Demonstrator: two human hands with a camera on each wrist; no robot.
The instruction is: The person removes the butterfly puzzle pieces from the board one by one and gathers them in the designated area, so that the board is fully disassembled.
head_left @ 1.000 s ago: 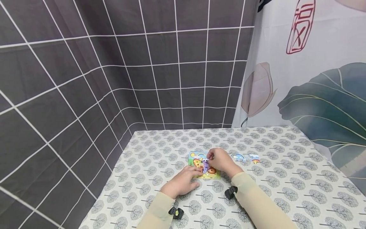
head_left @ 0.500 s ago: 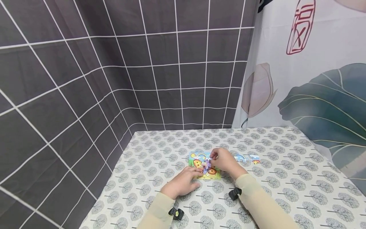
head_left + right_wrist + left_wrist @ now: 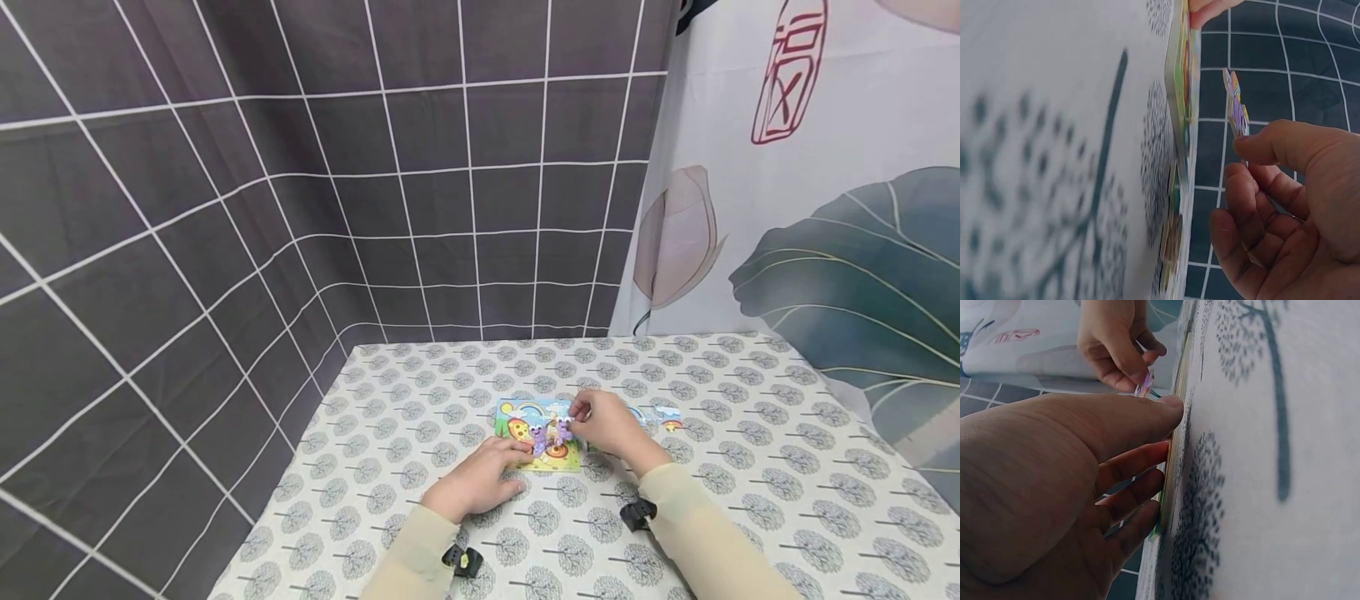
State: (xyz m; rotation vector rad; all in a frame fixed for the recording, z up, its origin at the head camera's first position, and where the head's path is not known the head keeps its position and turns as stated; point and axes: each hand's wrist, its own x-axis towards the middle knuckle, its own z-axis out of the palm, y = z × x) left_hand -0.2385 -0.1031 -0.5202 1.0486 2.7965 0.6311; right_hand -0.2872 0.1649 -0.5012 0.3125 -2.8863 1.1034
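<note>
A colourful cartoon jigsaw puzzle [image 3: 564, 462] lies flat on the table in the head view. My left hand [image 3: 480, 477] rests at its lower left, fingertips on its surface and fingers fairly straight. Between thumb and fingers, my right hand [image 3: 611, 427] pinches a puzzle piece [image 3: 1237, 109] with purple and orange on it. The right wrist view shows this thin piece raised off the board, seen nearly edge-on. A purple figure remains visible on the board beside my left fingertips. Part of the board is covered by the left fingers.
Several loose puzzle pieces [image 3: 667, 417] lie on the table right of the board, partly behind the right hand. A tree-print cloth [image 3: 405, 475] covers the table. A dark grid curtain [image 3: 450, 200] hangs behind and left, a pale leaf-print curtain [image 3: 697, 125] at right.
My right hand has drawn away to the right, lifting the pinched piece up from the puzzle's purple middle. The left hand has stayed in place.
</note>
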